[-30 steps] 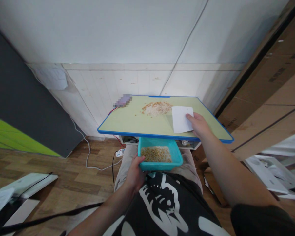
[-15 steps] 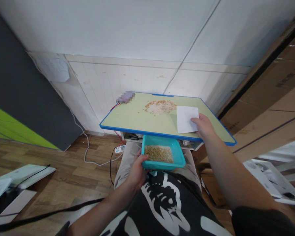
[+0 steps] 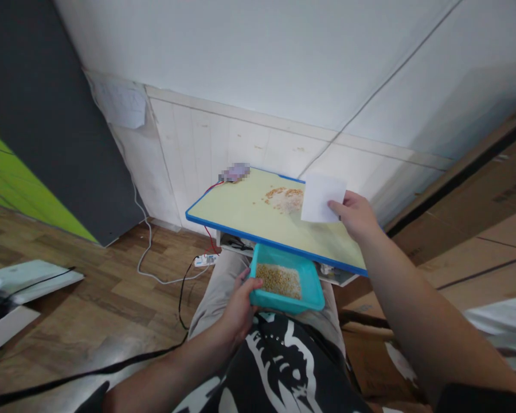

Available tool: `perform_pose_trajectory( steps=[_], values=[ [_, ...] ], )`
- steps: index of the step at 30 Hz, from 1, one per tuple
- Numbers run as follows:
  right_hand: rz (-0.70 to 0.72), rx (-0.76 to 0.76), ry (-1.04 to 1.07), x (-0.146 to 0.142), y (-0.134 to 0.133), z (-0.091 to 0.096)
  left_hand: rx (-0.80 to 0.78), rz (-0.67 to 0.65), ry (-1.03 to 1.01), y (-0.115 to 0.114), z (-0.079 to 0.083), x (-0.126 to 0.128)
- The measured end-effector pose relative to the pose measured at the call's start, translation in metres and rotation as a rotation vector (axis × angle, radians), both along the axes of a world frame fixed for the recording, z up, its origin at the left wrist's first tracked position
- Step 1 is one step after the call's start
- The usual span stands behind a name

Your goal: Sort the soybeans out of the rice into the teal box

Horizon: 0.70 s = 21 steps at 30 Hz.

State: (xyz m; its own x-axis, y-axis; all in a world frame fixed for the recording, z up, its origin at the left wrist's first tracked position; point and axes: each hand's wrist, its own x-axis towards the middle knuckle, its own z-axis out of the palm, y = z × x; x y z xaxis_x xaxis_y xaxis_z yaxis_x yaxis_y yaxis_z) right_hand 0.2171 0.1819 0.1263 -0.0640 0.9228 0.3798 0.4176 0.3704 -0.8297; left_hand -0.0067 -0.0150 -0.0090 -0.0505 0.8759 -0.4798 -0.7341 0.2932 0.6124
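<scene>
My left hand [image 3: 243,301] grips the left side of a turquoise plastic basin [image 3: 312,281], its thumb over the rim. Yellowish beans [image 3: 275,279] and white rice-like grains lie inside, and the basin rests by my lap under the table's front edge. In my right hand [image 3: 356,215] a white card [image 3: 323,198] is pinched by its right edge, upright above the table. Behind its left edge a pile of mixed pale grains and orange-brown kernels [image 3: 284,199] spreads over the pale green tabletop [image 3: 236,209]; the card hides part of that pile.
A pixelated object [image 3: 235,172] with a red cord sits at the table's back left corner. A power strip [image 3: 206,260] and cables lie on the floor to the left. Cardboard boxes [image 3: 468,229] stand close on the right. The white wall [image 3: 223,129] rises behind the table.
My right hand has lifted the white card up and slightly left, so it now covers the right part of the pile. My left hand keeps hold of the basin. The view has tilted.
</scene>
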Motion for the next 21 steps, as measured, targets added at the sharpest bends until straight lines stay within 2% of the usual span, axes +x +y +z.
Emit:
perform_pose_trajectory(
  steps=[4,6,8,11,14,18,21],
  values=[
    [0.037,0.177,-0.653,-0.06,0.013,0.051,0.02,-0.009,-0.023,0.0,-0.004,-0.001],
    [0.047,0.265,-0.881,-0.094,0.019,0.067,0.032,-0.021,-0.029,0.0,-0.004,-0.003],
    [0.065,0.301,-1.058,-0.124,0.028,0.074,0.044,-0.032,-0.043,0.0,-0.003,-0.006],
    [0.112,0.301,-1.232,-0.16,0.043,0.069,0.05,-0.021,-0.059,0.0,-0.004,-0.01],
    [0.179,0.282,-1.343,-0.183,0.057,0.055,0.032,0.0,-0.061,0.001,-0.008,-0.012],
    [0.268,0.277,-1.408,-0.196,0.069,0.036,0.008,0.006,-0.059,0.002,-0.011,-0.014],
    [0.297,0.266,-1.422,-0.197,0.072,0.032,0.004,0.002,-0.062,0.002,-0.012,-0.015]
  ],
)
